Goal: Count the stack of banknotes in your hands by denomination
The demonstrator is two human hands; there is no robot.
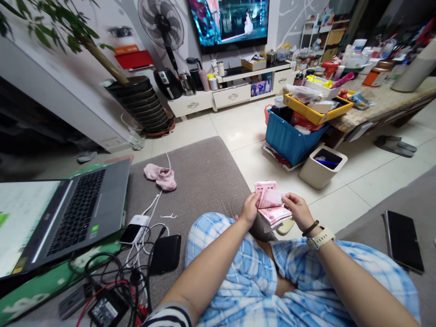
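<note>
A folded stack of pink banknotes (274, 214) is held above my lap, between my two hands. My left hand (250, 209) grips the stack at its left side, with the thumb on top. At the right, my right hand (297, 210) pinches the edge of one banknote (270, 198) that is lifted and bent over the rest. Its fingers are closed, and a cream watch (320, 238) and a dark band are on that wrist. The underside of the stack and some left fingers are hidden.
Left on the grey sofa are an open laptop (78, 213), pink socks (161, 176), tangled cables (119, 277) and a black box-like item (165, 254). A dark tablet (403, 240) lies at the right. Ahead stand a beige bin (322, 170) and a blue crate (289, 136).
</note>
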